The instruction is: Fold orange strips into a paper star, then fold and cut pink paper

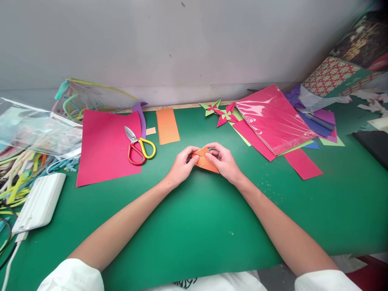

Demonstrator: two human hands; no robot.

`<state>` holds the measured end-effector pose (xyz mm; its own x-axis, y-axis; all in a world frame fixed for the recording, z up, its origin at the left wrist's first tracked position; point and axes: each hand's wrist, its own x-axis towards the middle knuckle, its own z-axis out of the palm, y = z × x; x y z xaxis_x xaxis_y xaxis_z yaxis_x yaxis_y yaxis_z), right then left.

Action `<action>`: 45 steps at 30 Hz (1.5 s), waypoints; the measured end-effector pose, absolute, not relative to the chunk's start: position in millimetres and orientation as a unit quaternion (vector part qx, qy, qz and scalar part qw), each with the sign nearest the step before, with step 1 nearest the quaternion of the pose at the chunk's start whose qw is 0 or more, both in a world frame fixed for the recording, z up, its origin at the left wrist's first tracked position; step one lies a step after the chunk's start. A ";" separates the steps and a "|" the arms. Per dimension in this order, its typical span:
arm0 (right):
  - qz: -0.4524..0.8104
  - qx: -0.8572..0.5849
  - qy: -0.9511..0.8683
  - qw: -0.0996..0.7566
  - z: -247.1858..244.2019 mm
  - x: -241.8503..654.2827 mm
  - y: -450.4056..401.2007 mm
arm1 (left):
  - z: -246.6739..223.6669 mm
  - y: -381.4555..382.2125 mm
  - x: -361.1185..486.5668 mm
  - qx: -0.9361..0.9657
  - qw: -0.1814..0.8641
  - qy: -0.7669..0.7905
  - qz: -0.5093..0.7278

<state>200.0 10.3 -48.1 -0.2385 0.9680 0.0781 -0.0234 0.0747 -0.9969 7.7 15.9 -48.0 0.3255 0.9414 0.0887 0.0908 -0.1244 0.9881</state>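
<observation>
beside the white device lie tangled strips, beyond it a clear bag, far right of it patterned packaging.

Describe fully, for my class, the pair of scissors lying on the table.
The scissors have grey metal blades, seemingly closed, and two looped handles, one red, one yellow, glossy like plastic. They lie flat, mostly on a crimson sheet, tips pointing away and to the left. The yellow loop reaches past the sheet's right edge over the green table. Neither hand touches them.
</observation>
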 end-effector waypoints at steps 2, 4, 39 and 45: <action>0.544 -0.409 -0.572 0.457 -49.0 199.4 10.0 | -48.2 15.8 7.8 0.623 0.517 0.414 0.415; 0.540 -0.409 -0.577 0.456 -48.8 198.6 9.1 | -47.7 15.7 8.0 0.621 0.517 0.415 0.418; 0.547 -0.412 -0.555 0.473 -50.2 182.6 1.2 | -42.2 4.5 10.4 0.619 0.532 0.376 0.439; 0.623 -0.374 -0.485 0.487 -45.6 184.9 1.3 | -44.5 13.5 6.5 0.581 0.590 0.346 0.440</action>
